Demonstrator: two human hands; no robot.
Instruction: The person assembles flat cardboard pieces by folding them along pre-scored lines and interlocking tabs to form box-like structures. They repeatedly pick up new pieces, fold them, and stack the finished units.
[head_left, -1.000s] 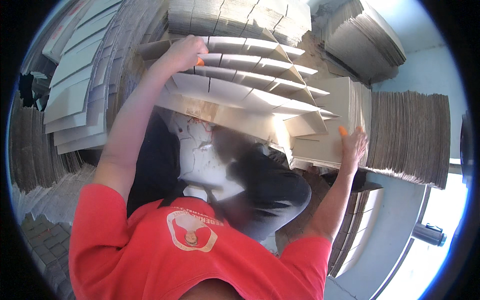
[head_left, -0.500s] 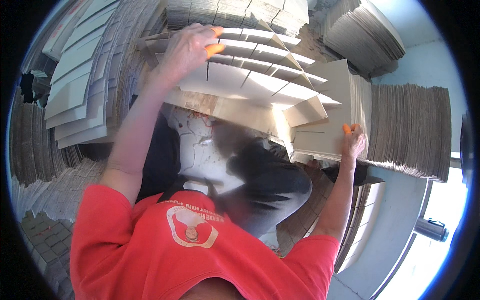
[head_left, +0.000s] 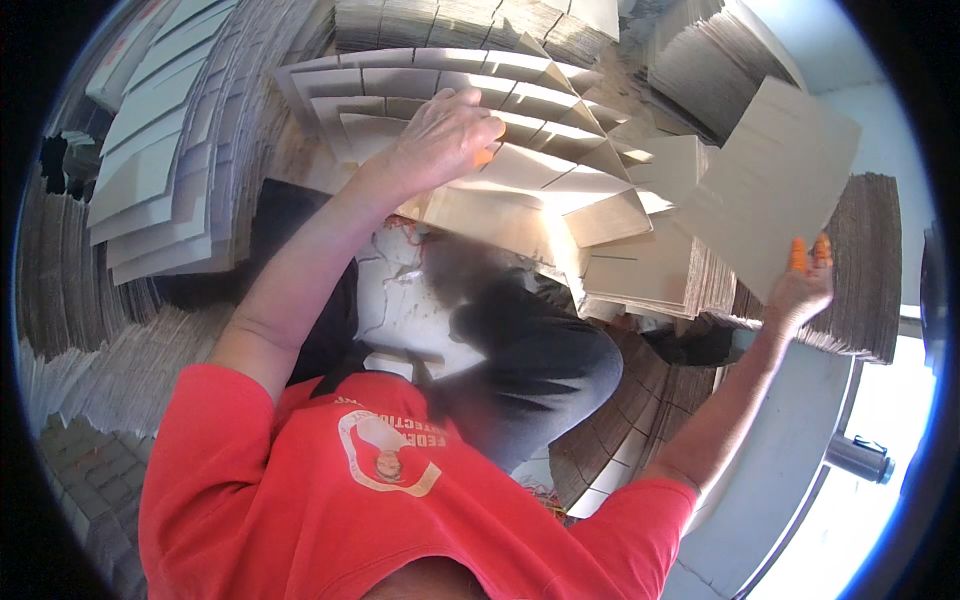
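Observation:
My right hand (head_left: 803, 292), with orange covers on its fingertips, holds a plain cardboard sheet (head_left: 775, 180) by its lower edge, raised at a tilt over the right-hand stacks. My left hand (head_left: 447, 138) is closed over the upper edge of a slotted cardboard strip (head_left: 545, 172) in a partly assembled cardboard divider. Several long strips of this divider stand on edge one behind another, and a cross piece (head_left: 612, 218) runs through their right ends. The left hand's fingertips are partly hidden behind the strips.
A stack of cut sheets (head_left: 640, 270) lies right of the divider, with a tall cardboard stack (head_left: 868, 265) beyond it. Slotted sheets (head_left: 160, 150) lean in layers at left. More piles stand at the back (head_left: 470, 28) and back right (head_left: 700, 70). My bent leg (head_left: 540, 370) is below the bench.
My right hand has lifted a sheet off the right-hand stack and moved right with it. My left hand has shifted right and nearer along the divider strips.

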